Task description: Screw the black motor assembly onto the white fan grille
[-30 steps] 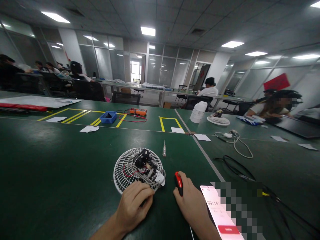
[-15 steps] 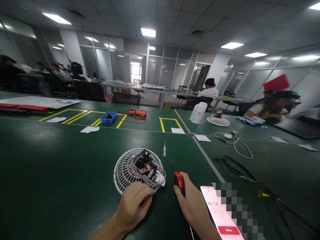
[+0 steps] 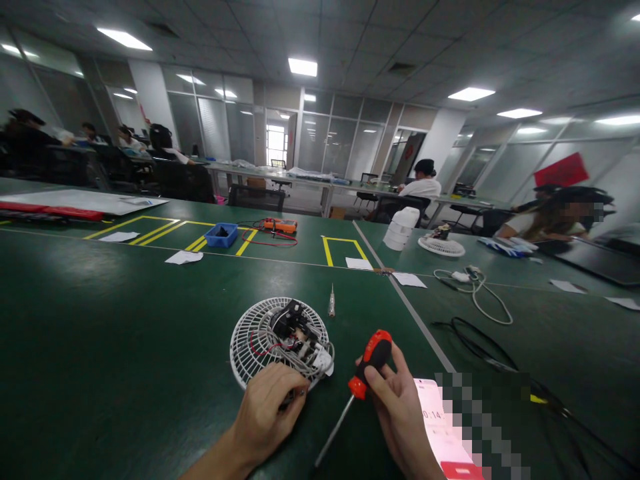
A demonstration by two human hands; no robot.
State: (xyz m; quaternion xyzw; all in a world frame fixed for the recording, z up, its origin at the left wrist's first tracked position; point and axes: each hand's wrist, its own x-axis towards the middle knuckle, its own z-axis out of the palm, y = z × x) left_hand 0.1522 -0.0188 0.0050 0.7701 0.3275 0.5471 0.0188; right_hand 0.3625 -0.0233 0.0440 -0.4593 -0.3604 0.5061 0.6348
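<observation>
My right hand (image 3: 399,400) grips a screwdriver (image 3: 376,352) by its red-and-black handle, its long metal shaft slanting down and left over the table. At the near edge of a white fan grille (image 3: 245,347), my left hand (image 3: 273,407) is closed in a pinch; a small dark piece shows between thumb and fingers, too hidden to name. On the grille sit a black fan motor (image 3: 289,320), grey cable and thin red wires. A small clear-handled screwdriver (image 3: 332,303) lies beyond the grille, pointing away.
A lit phone (image 3: 435,413) lies beside my right forearm. Black cable (image 3: 480,353) and a grey cord (image 3: 487,300) spread at right. Farther back are a blue bin (image 3: 221,237), an orange multimeter (image 3: 283,227), a white container (image 3: 401,229) and another fan grille (image 3: 441,247). People sit around.
My right hand has turned, swinging the screwdriver so its handle rises and its shaft points down and left. My left hand stays at the grille's edge. The view has shifted slightly.
</observation>
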